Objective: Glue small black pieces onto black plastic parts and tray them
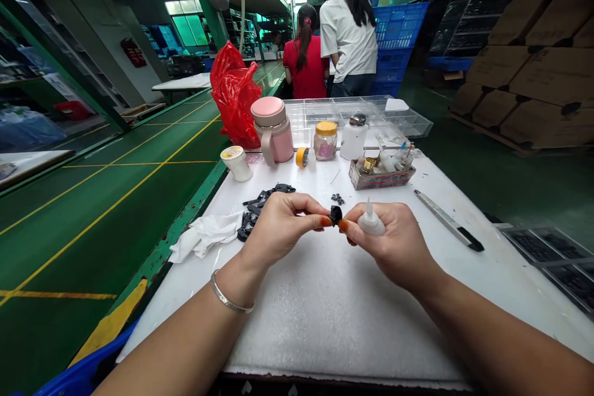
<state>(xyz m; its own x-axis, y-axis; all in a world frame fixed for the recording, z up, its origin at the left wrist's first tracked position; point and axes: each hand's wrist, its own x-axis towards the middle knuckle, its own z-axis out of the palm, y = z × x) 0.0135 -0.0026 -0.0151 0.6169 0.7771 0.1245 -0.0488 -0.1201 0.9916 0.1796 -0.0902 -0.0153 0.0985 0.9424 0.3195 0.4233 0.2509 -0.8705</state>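
Note:
Between the fingertips of both hands sits a small black plastic part (336,215). My left hand (288,223) pinches it from the left, closed. My right hand (394,241) is closed round a white squeeze bottle (371,223) with a narrow nozzle pointing up, and its thumb and finger also touch the black part. Just beyond lies a cluster of tiny black rings (338,198). Left of my left hand are a pile of black plastic parts (253,213) and a crumpled white cloth (206,235).
Along the far side of the white table (325,322) stand a white tub (236,164), a pink mug (276,133), yellow tape (302,157), a jar (325,142), a white bottle (353,139) and a small box (383,178). A utility knife (448,219) lies right. Two people are beyond.

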